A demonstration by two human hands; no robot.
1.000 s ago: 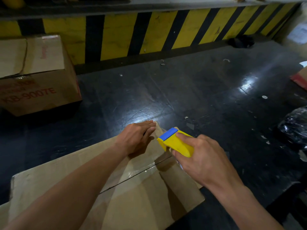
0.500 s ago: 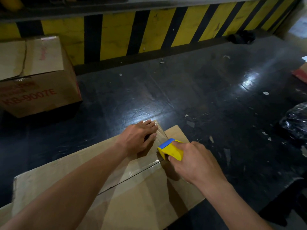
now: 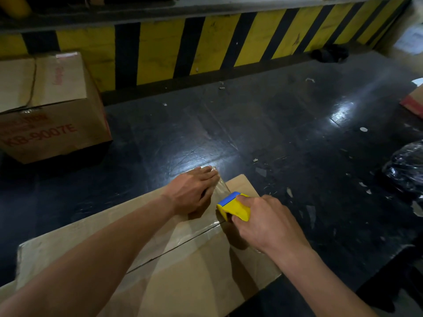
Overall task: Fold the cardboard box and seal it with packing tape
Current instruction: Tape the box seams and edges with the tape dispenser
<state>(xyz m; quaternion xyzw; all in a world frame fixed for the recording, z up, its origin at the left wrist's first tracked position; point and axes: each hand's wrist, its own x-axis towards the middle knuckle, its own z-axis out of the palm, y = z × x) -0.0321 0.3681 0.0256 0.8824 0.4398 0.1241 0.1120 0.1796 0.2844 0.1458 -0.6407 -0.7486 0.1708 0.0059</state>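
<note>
Two hands: both mine, both on the flat brown cardboard box (image 3: 183,271) at bottom centre, lying on the glossy black floor (image 3: 274,133).
Writing: second brown cardboard carton (image 3: 52,110) at far left, red print "KB-9007E" on its side; blurred red lines above it and a red word on its top flap, both unreadable.
Task box: top flaps closed, dark seam running diagonally from lower left toward the far right edge; strip of clear shiny packing tape (image 3: 219,186) laid along the seam, its end going over the far edge.
Left hand (image 3: 192,191): flat, fingers extended, palm pressing down on the tape at the far edge.
Right hand (image 3: 267,223): closed around the yellow plastic tape dispenser with blue top (image 3: 232,205), held on the box surface just beside my left hand.
Background: yellow-and-black striped wall (image 3: 206,42) behind.
Right edge: crumpled black plastic bag (image 3: 405,165), well apart from the box.
Floor: small scraps scattered.
</note>
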